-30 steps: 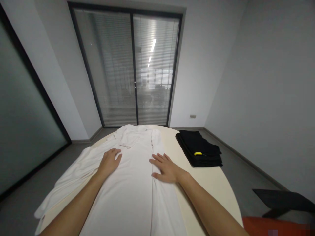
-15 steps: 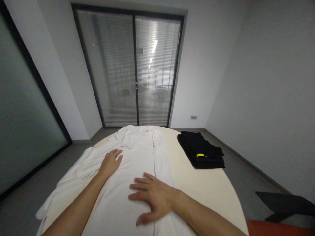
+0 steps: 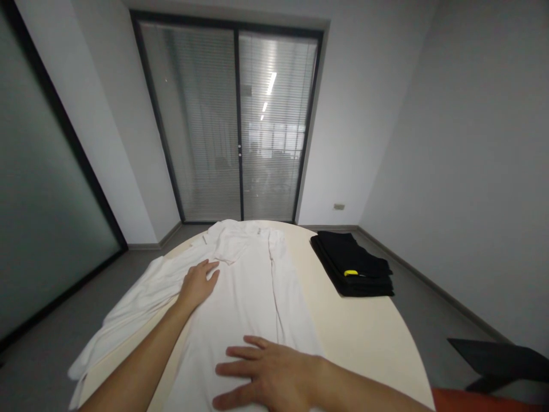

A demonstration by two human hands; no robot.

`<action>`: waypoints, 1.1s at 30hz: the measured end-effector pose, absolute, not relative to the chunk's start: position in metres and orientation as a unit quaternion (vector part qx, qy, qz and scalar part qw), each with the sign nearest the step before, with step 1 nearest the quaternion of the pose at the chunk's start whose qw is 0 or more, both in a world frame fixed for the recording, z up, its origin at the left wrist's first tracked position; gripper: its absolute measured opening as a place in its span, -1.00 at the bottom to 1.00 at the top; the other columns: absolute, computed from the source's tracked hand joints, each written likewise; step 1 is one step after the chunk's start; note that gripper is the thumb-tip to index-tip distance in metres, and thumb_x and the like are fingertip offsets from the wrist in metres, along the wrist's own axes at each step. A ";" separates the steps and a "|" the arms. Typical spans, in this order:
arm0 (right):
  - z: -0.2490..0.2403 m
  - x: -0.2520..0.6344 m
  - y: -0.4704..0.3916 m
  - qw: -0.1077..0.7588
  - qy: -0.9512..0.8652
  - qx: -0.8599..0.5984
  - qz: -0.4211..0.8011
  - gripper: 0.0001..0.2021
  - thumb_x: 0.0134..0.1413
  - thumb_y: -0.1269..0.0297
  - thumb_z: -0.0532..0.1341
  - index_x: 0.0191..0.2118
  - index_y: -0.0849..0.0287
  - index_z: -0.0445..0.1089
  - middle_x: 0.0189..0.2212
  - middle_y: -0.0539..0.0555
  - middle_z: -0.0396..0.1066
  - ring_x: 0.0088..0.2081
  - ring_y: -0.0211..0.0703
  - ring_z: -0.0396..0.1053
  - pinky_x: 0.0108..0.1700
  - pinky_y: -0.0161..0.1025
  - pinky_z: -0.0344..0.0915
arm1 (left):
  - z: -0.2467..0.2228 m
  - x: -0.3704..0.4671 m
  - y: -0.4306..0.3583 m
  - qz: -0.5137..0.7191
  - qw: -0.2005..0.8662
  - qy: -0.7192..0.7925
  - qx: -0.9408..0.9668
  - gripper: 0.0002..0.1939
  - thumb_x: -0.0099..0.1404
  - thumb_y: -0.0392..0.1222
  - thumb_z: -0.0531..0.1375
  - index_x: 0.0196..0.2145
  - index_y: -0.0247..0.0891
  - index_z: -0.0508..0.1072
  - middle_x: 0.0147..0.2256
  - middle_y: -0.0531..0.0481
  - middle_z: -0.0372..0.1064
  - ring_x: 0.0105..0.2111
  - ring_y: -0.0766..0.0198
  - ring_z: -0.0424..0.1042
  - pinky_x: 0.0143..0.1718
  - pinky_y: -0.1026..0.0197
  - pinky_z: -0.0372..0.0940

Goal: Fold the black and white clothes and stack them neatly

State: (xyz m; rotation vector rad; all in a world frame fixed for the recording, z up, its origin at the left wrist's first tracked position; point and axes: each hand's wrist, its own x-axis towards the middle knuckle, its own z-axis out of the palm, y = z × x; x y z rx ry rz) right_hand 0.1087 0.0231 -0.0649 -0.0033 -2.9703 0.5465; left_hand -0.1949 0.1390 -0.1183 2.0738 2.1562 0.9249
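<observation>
While resting the left hand (image 3: pixel 199 284) palm down on the white garment (image 3: pixel 249 286), spreads the right hand (image 3: pixel 274 375) wide over the same cloth, nearer the body and to the right of the left one. Holds the left fingers loosely apart, thumb out from the rest, just beside the crumpled collar end. Points the right fingers leftward across the cloth, well splayed, with a little blur. Cannot tell about contact or pressure under the right palm.

Has the garment stretched lengthwise between and beyond the hands, with a long fold line running away ahead of the right hand. To the left of the left hand, shows a wrinkled white sleeve (image 3: pixel 141 309), slanting out and dipping over the edge of the cream table (image 3: pixel 364 326). Farther out and to the right of both hands, shows a stack of folded black cloth (image 3: pixel 351 254), with a small yellow item (image 3: pixel 350 273) on the near side.

Low down, well to the right of the right forearm, shows a black armrest (image 3: pixel 500 357) above a red surface (image 3: pixel 493 400). Past both hands, beyond the far rim, shows a glass door (image 3: pixel 201 126) with blinds.
</observation>
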 end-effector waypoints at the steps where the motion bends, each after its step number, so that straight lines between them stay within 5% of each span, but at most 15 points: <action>1: -0.065 0.108 0.023 0.059 -0.982 0.000 0.179 -0.29 0.10 0.17 0.28 0.36 -0.12 0.09 0.41 0.04 -0.06 0.42 0.08 -0.13 0.40 0.08 -0.18 | -0.118 -0.194 0.138 0.298 0.010 0.689 0.661 -0.54 0.31 0.01 0.09 0.07 -0.15 0.52 0.14 -0.10 0.41 0.17 -0.04 0.34 0.19 -0.03 0.21; 6: -0.059 0.100 0.040 0.107 -0.976 -0.016 0.188 -0.39 0.08 0.06 0.30 0.25 0.01 0.27 0.33 0.11 0.17 0.31 0.02 0.15 0.31 -0.09 0.03 | -0.116 -0.192 0.146 0.311 0.037 0.695 0.647 -0.57 0.29 -0.01 0.11 0.04 -0.17 0.54 0.07 -0.06 0.48 0.12 -0.01 0.39 0.16 0.04 0.24; 11: -0.045 0.092 0.080 0.137 -0.973 -0.094 0.160 -0.46 0.11 -0.04 0.29 0.15 0.08 0.37 0.23 0.17 0.30 0.22 0.02 0.26 0.25 -0.05 0.10 | -0.117 -0.194 0.166 0.324 0.064 0.716 0.615 -0.59 0.35 0.01 0.05 -0.06 -0.22 0.57 -0.08 -0.12 0.57 -0.05 0.02 0.52 0.00 0.10 0.35; 16: -0.048 0.090 0.108 0.170 -0.953 -0.220 0.120 -0.53 0.30 0.00 0.10 0.23 0.06 0.29 0.27 0.17 0.24 0.30 0.06 0.12 0.31 0.05 -0.02 | -0.125 -0.193 0.167 0.351 0.044 0.696 0.624 -0.57 0.34 -0.06 0.03 0.00 -0.33 0.52 0.02 -0.19 0.49 0.04 0.04 0.45 0.13 0.06 0.28; 22: -0.066 0.090 0.116 0.127 -0.940 -0.276 0.155 -0.42 0.29 -0.11 0.06 0.31 0.06 0.20 0.34 0.20 0.12 0.35 0.16 0.03 0.32 0.13 -0.05 | -0.133 -0.197 0.161 0.366 0.012 0.662 0.654 -0.54 0.33 -0.19 0.00 0.09 -0.39 0.44 0.12 -0.27 0.35 0.14 0.01 0.35 0.23 -0.03 0.20; 27: -0.060 0.071 0.142 0.170 -0.916 -0.324 0.165 -0.62 0.30 0.10 0.09 0.10 0.14 0.42 0.04 0.18 0.47 0.06 0.01 0.37 0.12 -0.09 0.21 | -0.136 -0.198 0.163 0.380 0.006 0.639 0.669 -0.54 0.33 -0.26 0.00 0.12 -0.40 0.41 0.13 -0.29 0.31 0.15 -0.03 0.33 0.24 -0.08 0.20; 33: -0.051 0.017 0.198 0.238 -0.828 -0.447 0.241 -0.69 0.28 0.26 0.11 0.05 0.19 0.44 -0.07 0.16 0.53 -0.10 -0.12 0.46 -0.04 -0.26 0.27 | -0.138 -0.193 0.160 0.396 0.012 0.601 0.694 -0.50 0.30 -0.38 0.00 0.17 -0.29 0.38 0.19 -0.19 0.28 0.20 0.07 0.29 0.27 -0.03 0.18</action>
